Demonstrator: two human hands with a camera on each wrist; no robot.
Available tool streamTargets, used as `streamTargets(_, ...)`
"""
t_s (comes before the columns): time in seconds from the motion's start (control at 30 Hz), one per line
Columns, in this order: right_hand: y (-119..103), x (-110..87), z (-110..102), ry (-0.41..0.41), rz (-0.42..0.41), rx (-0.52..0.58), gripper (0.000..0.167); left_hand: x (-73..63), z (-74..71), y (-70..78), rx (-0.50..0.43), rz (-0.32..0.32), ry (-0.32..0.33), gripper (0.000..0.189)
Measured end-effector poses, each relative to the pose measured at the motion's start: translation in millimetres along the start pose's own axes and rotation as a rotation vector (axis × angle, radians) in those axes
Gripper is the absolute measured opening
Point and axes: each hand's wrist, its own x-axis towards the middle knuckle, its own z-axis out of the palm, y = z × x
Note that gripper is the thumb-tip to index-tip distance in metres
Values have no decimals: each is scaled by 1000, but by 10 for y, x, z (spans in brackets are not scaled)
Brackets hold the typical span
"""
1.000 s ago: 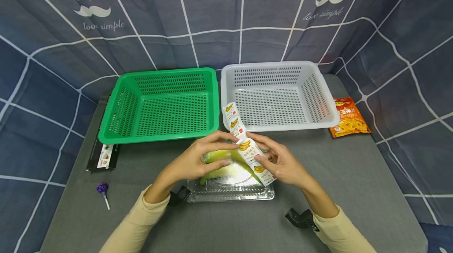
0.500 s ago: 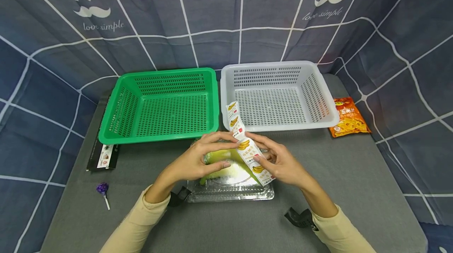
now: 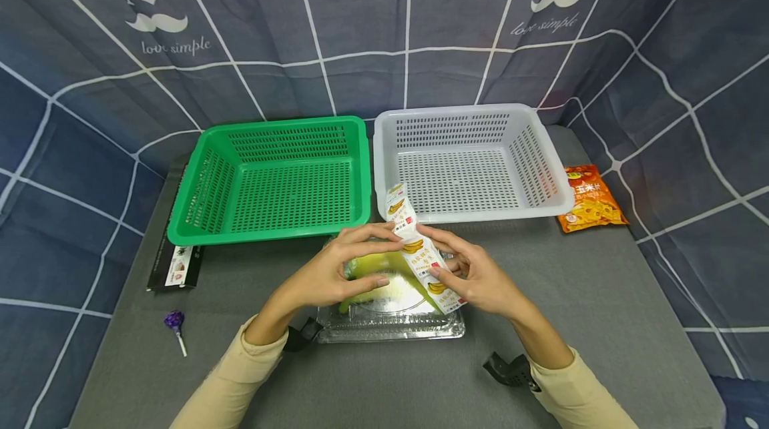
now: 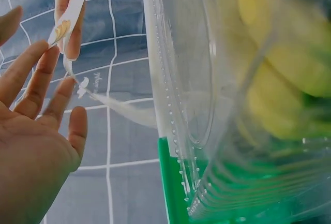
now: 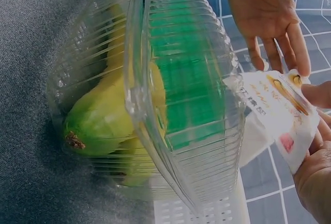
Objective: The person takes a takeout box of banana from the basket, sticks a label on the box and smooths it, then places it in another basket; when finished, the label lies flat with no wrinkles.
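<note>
My right hand (image 3: pixel 477 275) pinches a folded strip of white banana labels (image 3: pixel 423 259) between thumb and fingers. Yellow banana pictures and red marks are printed on it, and its far end reaches toward the white basket. At the strip's left edge are the fingertips of my left hand (image 3: pixel 336 269), its fingers extended and thumb apart in the head view. Under both hands a clear plastic clamshell box (image 3: pixel 390 332) rests on the table. Yellow-green bananas (image 5: pixel 98 125) lie inside it, partly hidden by hands and strip in the head view.
Behind the box stand a green basket (image 3: pixel 270 237) and a white basket (image 3: pixel 474 215), side by side. An orange snack bag (image 3: pixel 591 202) lies at the right. On the left are a black box (image 3: pixel 174 265) and a purple lollipop (image 3: pixel 175 322). A grid-patterned cloth (image 3: pixel 354 9) hangs behind.
The far end of the label strip has shifted slightly right and dipped toward me. Both hands stay almost in place.
</note>
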Motion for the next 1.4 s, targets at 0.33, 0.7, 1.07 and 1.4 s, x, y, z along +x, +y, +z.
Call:
streamTargets(0.33,44,-10,-25,28,-47,-18,71,-125,-133,0,-238,16,47,50)
streamTargets(0.7,40,-19,-83,86,-106,-52,67,-305,-320,-51,-487,-56,-13,39)
streamTargets(1.07,40,-51,-151,150,-133,-39,50,-288,-273,-269,-441,-231,-235,32)
streamTargets(1.4,59,-62,-165,154,-130,-39,49,-140,-217,-243,-83,-220,-333,29)
